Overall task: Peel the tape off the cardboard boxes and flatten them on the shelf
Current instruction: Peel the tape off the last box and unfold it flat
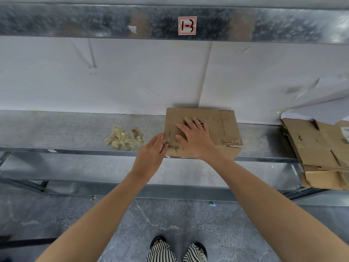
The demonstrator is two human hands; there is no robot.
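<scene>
5 straight, spread fingers [189, 122] of the right hand [196, 138] lie flat on top of the cardboard box [224, 127], palm down on its printed panel. The left hand [151, 155] has its fingertips [162, 141] drawn close together against the box's front-left corner; whether they pinch tape there I cannot tell. The box lies on the metal shelf [66, 129], its back close to the white backing board [113, 76] and its front at the shelf's lip. Near its left side sits 1 crumpled wad of clear tape [122, 138]. Well to the right, a stack of flattened cardboard [317, 154] overhangs the shelf's front. Above, a beam carries a red-bordered label [187, 25]. Below, black-and-white striped fabric [160, 254] covers 2 feet on the grey marbled floor [170, 220].
</scene>
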